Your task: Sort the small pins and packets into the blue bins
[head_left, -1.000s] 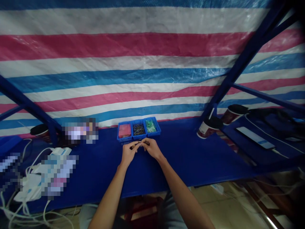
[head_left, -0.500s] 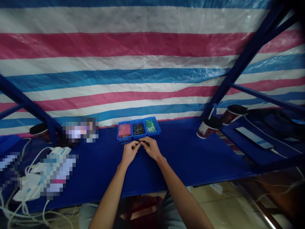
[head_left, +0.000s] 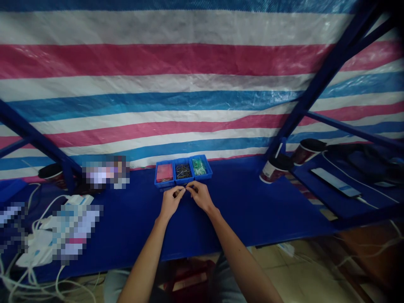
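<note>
My left hand [head_left: 171, 200] and my right hand [head_left: 200, 195] meet at their fingertips, just in front of three small blue bins. Both are closed in a pinch, and what lies between the fingers is too small to name. The left bin [head_left: 164, 183] has a flat pink-red packet [head_left: 164, 172] in it. Dark and brassy screws [head_left: 183, 171], as they appear, fill the middle bin [head_left: 184, 182]. Small green and clear pieces [head_left: 199, 167] lie in the right bin [head_left: 207, 175].
The bins stand on a blue table [head_left: 246, 206] against a striped tarp [head_left: 189, 101]. To the right are lidded cups [head_left: 273, 169] and a phone [head_left: 336, 182] on a cable. White power strips [head_left: 38, 248] and tangled cords lie left. Blue frame posts [head_left: 311, 92] slant at both sides.
My fingertips have shifted slightly against each other, still pinched together at the same spot. The bins and the other things stay where they were.
</note>
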`<action>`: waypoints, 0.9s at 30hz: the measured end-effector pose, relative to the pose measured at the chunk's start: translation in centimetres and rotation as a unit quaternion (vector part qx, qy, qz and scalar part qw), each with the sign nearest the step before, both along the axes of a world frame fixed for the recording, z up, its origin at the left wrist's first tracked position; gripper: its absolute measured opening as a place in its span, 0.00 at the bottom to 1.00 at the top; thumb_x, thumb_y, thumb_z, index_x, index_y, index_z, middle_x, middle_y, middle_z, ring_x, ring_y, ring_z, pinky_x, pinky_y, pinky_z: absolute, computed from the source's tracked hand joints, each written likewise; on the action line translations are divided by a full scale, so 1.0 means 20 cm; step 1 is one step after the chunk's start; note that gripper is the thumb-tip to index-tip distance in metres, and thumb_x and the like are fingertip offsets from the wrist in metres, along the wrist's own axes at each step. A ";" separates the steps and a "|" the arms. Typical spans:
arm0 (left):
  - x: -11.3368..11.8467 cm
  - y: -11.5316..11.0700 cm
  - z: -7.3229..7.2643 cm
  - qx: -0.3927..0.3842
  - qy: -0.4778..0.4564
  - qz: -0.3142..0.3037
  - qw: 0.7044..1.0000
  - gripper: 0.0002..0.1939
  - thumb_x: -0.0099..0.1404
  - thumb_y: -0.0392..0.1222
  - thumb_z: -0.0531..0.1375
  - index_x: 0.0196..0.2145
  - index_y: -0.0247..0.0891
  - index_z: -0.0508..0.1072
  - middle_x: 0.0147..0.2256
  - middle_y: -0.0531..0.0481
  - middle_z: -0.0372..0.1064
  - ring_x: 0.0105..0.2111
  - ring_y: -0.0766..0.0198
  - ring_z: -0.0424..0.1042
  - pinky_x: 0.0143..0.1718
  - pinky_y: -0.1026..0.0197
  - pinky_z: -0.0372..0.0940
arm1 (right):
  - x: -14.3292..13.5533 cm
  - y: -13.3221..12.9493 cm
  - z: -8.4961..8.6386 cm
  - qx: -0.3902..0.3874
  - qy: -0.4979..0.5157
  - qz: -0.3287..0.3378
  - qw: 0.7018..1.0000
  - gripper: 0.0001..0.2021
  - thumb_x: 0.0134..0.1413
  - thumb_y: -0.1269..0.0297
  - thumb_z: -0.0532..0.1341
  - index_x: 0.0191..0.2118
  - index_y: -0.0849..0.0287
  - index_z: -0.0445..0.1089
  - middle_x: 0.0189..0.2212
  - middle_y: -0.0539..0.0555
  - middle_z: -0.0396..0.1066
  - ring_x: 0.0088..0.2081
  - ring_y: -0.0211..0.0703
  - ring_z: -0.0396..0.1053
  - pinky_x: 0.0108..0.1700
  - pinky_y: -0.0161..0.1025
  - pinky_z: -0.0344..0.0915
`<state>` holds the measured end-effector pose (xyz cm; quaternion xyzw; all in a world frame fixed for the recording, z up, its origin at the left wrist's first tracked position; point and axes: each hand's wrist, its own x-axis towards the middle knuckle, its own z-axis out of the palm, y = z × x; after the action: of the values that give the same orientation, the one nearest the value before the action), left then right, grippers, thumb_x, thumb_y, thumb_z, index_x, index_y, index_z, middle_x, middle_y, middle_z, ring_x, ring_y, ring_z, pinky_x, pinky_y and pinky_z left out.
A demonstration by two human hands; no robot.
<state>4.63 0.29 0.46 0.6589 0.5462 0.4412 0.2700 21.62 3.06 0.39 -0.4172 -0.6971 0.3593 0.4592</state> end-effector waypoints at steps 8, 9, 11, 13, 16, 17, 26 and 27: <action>0.00 -0.01 0.03 -0.006 0.011 -0.008 1.000 0.17 0.68 0.52 0.56 0.39 0.36 0.79 0.22 0.54 0.68 0.23 0.66 0.64 0.29 0.66 0.57 | 0.00 -0.01 0.01 0.056 -0.025 -0.003 0.998 0.06 0.58 0.65 0.62 0.38 0.56 0.77 0.33 0.52 0.75 0.29 0.39 0.67 0.33 0.35 0.62; 0.00 -0.01 0.03 -0.007 0.010 -0.009 1.000 0.17 0.68 0.52 0.56 0.39 0.36 0.79 0.22 0.54 0.68 0.23 0.66 0.64 0.29 0.65 0.57 | 0.00 -0.01 0.01 0.059 -0.027 -0.003 0.998 0.05 0.58 0.66 0.62 0.38 0.56 0.77 0.34 0.52 0.75 0.30 0.39 0.67 0.33 0.35 0.61; 0.00 -0.01 0.03 -0.010 0.008 -0.010 1.000 0.17 0.68 0.52 0.57 0.38 0.36 0.78 0.22 0.54 0.68 0.23 0.66 0.64 0.29 0.65 0.57 | 0.00 -0.01 0.01 0.059 -0.028 -0.003 0.998 0.05 0.58 0.66 0.62 0.38 0.56 0.77 0.34 0.52 0.75 0.30 0.39 0.67 0.33 0.36 0.61; 0.00 -0.01 0.03 -0.011 0.007 -0.012 1.000 0.17 0.68 0.51 0.57 0.38 0.36 0.78 0.22 0.54 0.68 0.23 0.66 0.64 0.29 0.65 0.57 | 0.00 -0.01 0.01 0.056 -0.028 -0.003 0.998 0.05 0.59 0.67 0.62 0.37 0.56 0.76 0.33 0.52 0.75 0.30 0.40 0.67 0.34 0.36 0.62; 0.00 -0.01 0.03 -0.009 0.008 -0.016 1.000 0.17 0.68 0.51 0.57 0.37 0.36 0.79 0.22 0.54 0.68 0.23 0.66 0.63 0.29 0.65 0.57 | 0.00 -0.01 0.01 0.056 -0.030 -0.003 0.998 0.05 0.60 0.67 0.61 0.36 0.56 0.75 0.33 0.52 0.74 0.31 0.40 0.68 0.35 0.36 0.62; 0.00 -0.01 0.03 -0.009 0.009 -0.017 1.000 0.16 0.68 0.51 0.57 0.38 0.36 0.79 0.22 0.54 0.68 0.23 0.66 0.63 0.29 0.65 0.57 | 0.00 -0.01 0.01 0.057 -0.031 -0.004 0.998 0.05 0.60 0.67 0.61 0.36 0.56 0.75 0.33 0.52 0.74 0.32 0.41 0.69 0.35 0.36 0.62; 0.00 -0.01 0.03 -0.003 0.016 -0.019 1.000 0.16 0.68 0.50 0.57 0.36 0.36 0.78 0.22 0.54 0.68 0.23 0.67 0.64 0.29 0.65 0.57 | 0.00 -0.01 0.01 0.070 -0.042 -0.003 0.997 0.06 0.61 0.69 0.59 0.35 0.57 0.74 0.34 0.52 0.74 0.34 0.41 0.70 0.39 0.36 0.62; 0.00 -0.01 0.04 -0.003 0.017 -0.019 1.000 0.16 0.68 0.50 0.57 0.35 0.36 0.78 0.22 0.54 0.68 0.23 0.67 0.63 0.30 0.65 0.57 | 0.00 -0.01 0.01 0.071 -0.043 -0.002 0.997 0.06 0.61 0.69 0.59 0.35 0.57 0.74 0.34 0.52 0.74 0.34 0.41 0.70 0.38 0.36 0.62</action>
<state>4.67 0.03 1.19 0.6758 0.5394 0.4230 0.2709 21.64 2.92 0.53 -0.4004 -0.7390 0.2899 0.4578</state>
